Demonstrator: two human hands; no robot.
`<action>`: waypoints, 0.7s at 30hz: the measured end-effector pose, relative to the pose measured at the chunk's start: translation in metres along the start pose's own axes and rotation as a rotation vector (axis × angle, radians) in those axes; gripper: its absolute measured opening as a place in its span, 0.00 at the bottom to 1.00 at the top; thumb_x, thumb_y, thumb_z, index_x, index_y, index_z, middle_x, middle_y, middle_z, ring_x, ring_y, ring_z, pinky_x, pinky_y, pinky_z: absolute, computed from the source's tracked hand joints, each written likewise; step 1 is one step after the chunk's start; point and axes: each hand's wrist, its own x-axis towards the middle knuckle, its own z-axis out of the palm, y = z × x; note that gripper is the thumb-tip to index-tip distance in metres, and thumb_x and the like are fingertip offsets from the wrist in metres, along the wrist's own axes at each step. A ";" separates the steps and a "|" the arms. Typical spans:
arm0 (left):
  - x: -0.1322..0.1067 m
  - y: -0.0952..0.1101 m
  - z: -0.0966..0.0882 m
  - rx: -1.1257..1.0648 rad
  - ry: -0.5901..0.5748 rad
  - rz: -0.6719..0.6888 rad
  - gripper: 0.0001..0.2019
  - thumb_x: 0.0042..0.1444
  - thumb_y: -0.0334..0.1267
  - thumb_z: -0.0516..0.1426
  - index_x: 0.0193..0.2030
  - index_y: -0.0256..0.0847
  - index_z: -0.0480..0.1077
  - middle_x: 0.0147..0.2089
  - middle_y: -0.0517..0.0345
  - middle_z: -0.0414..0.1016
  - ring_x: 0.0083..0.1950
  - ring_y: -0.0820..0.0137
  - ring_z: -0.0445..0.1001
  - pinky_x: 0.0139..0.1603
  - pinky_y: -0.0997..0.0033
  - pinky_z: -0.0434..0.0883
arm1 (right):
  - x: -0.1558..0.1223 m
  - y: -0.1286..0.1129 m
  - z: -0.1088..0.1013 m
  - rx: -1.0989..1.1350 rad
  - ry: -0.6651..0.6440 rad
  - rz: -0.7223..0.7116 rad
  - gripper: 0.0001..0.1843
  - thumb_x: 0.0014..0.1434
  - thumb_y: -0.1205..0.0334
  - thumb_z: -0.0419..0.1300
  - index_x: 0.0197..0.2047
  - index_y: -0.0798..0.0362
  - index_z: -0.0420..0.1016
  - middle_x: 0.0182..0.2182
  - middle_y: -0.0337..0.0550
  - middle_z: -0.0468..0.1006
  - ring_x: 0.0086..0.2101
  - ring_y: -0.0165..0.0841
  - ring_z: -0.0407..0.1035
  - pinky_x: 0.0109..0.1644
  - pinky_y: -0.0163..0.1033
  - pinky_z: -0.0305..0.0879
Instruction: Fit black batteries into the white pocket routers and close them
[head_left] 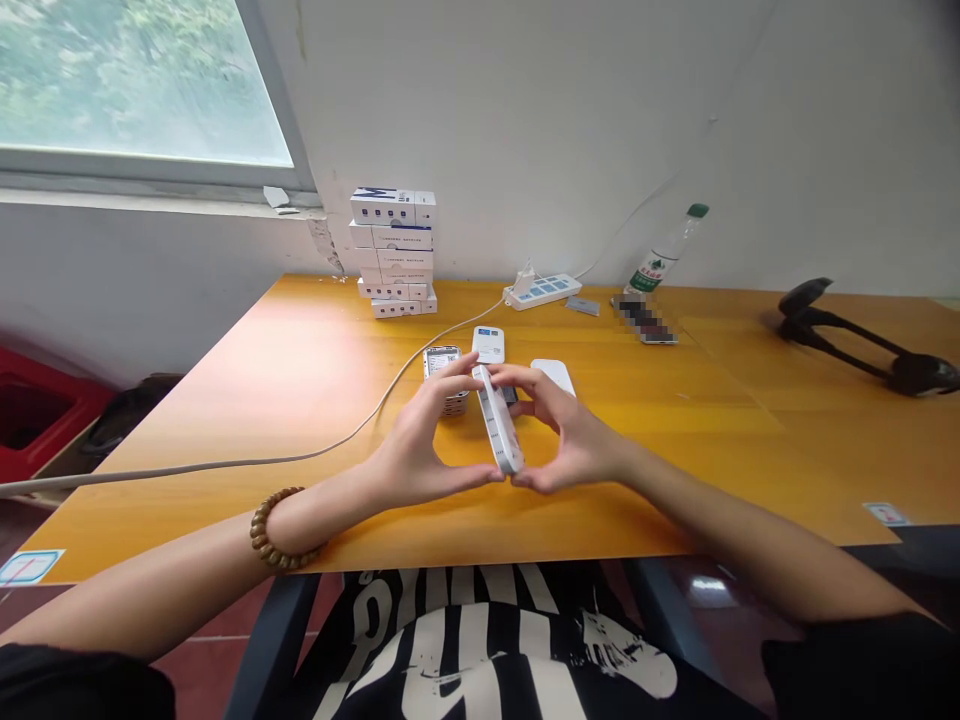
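Both my hands hold a white oblong plastic device, tilted on the orange wooden table, with a row of small slots along its side. My left hand grips it from the left, and my right hand grips it from the right. Just behind my left hand stands a small open box with a label inside. A white flat card-like device lies behind the fingers, and a white rounded cover lies beyond my right hand. A wooden bead bracelet circles my left wrist.
A stack of white boxes stands against the wall. A white power strip has a grey cable running across the table. Further right are a water bottle, a blurred flat object and a black stand.
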 end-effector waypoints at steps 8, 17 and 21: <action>-0.011 0.005 0.009 -0.096 -0.058 -0.125 0.39 0.55 0.52 0.75 0.69 0.48 0.67 0.77 0.36 0.67 0.81 0.40 0.60 0.77 0.34 0.67 | -0.017 0.003 0.027 0.082 0.061 0.099 0.36 0.53 0.57 0.80 0.59 0.41 0.66 0.81 0.53 0.52 0.76 0.53 0.55 0.64 0.57 0.77; -0.017 0.016 0.012 0.105 -0.098 -0.151 0.38 0.49 0.55 0.76 0.64 0.48 0.74 0.73 0.40 0.72 0.72 0.44 0.75 0.70 0.38 0.76 | -0.028 -0.015 0.022 -0.012 -0.051 0.220 0.55 0.61 0.63 0.71 0.83 0.38 0.48 0.81 0.49 0.53 0.73 0.53 0.62 0.72 0.61 0.71; -0.018 0.019 0.017 0.109 -0.121 -0.189 0.35 0.49 0.53 0.76 0.62 0.46 0.74 0.70 0.40 0.75 0.68 0.45 0.79 0.65 0.42 0.80 | -0.032 -0.019 0.026 0.015 -0.113 0.269 0.58 0.62 0.64 0.69 0.85 0.39 0.41 0.82 0.45 0.50 0.76 0.53 0.56 0.73 0.58 0.70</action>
